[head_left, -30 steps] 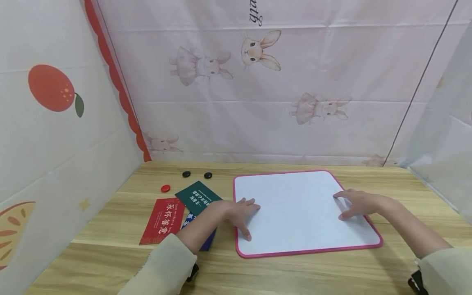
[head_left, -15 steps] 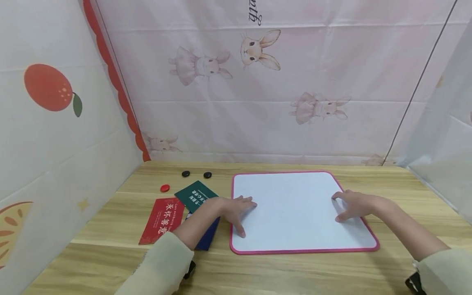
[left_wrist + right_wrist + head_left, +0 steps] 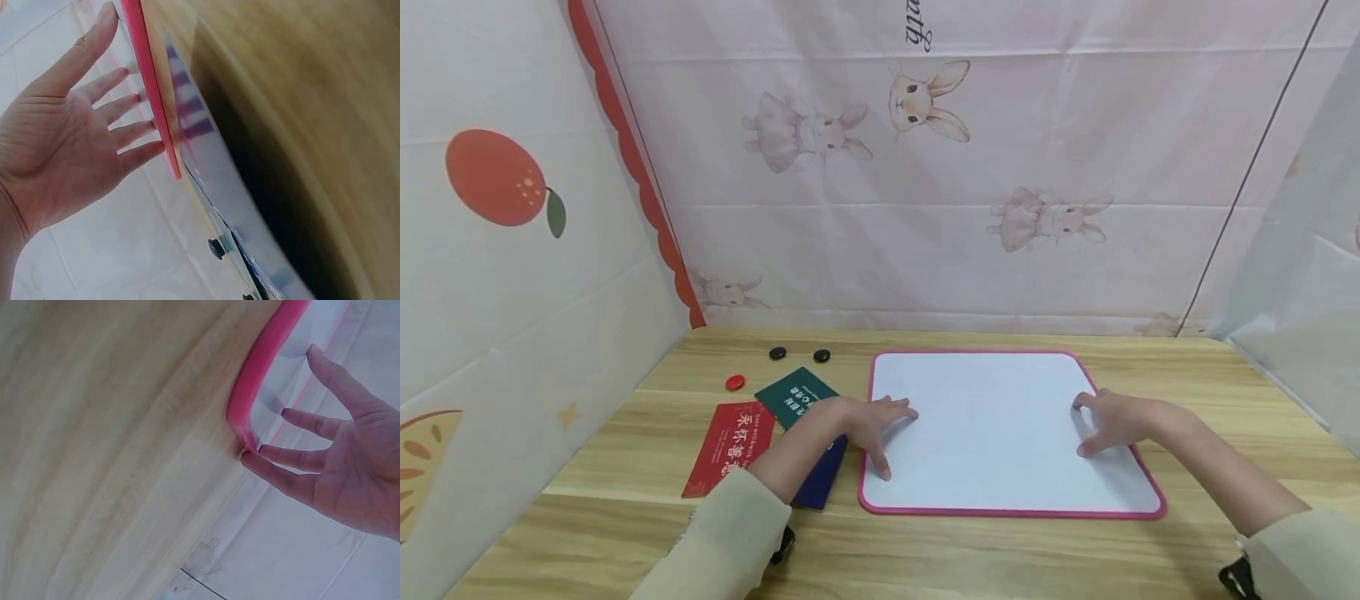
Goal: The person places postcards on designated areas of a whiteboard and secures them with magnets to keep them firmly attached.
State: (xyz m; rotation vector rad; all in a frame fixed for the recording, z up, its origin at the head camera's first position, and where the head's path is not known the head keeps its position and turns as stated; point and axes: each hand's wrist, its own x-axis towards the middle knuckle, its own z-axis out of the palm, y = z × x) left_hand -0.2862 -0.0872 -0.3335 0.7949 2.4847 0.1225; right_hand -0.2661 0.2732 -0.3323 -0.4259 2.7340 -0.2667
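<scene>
Palms [image 3: 62, 137] show only in wrist views; left hand [image 3: 868, 425] and right hand [image 3: 1117, 417], spread wide, touch the whiteboard [image 3: 992, 433].

Head camera high and farther back, wrist cameras low and near
The head view looks forward and down across the tabletop [image 3: 1000, 554] to the rabbit-print backdrop [image 3: 1075, 117]; the wrist views, steeply tilted, face the left hand [image 3: 69, 137] and right hand [image 3: 350, 450] close up. All three share the pink-rimmed whiteboard [image 3: 992, 433].

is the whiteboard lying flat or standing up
Lying flat: the head view shows the whiteboard on the wooden table, its white face up.
</scene>
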